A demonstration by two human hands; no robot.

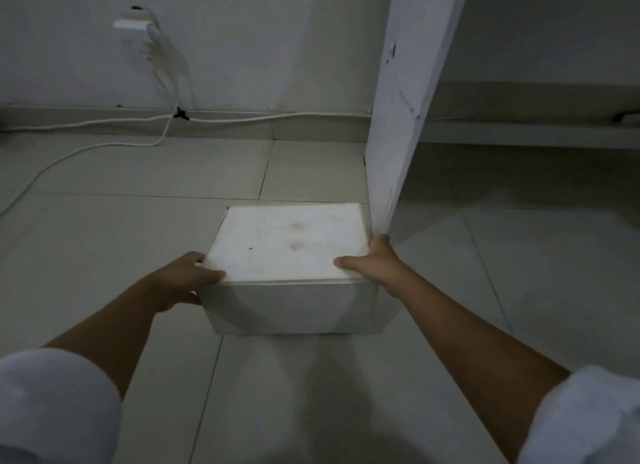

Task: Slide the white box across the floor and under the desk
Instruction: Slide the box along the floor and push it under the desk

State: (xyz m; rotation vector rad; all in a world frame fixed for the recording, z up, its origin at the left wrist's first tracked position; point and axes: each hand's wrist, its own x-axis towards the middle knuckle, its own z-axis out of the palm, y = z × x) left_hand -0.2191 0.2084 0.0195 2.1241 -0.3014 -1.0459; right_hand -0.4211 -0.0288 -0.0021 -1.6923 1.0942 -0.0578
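Pale square tiles cover the floor (138, 228) of a dimly lit room, meeting a plain white wall (259, 40) at a low skirting. A wall socket (133, 25) at upper left feeds white cables (86, 148) that trail along the skirting and loop onto the tiles. A white upright panel (398, 117) stands at right, shadowed space beyond it.

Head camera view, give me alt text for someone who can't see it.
Both hands, left hand and right hand, grip a white box on the tiled floor, beside a white desk panel. Cables trail along the wall.
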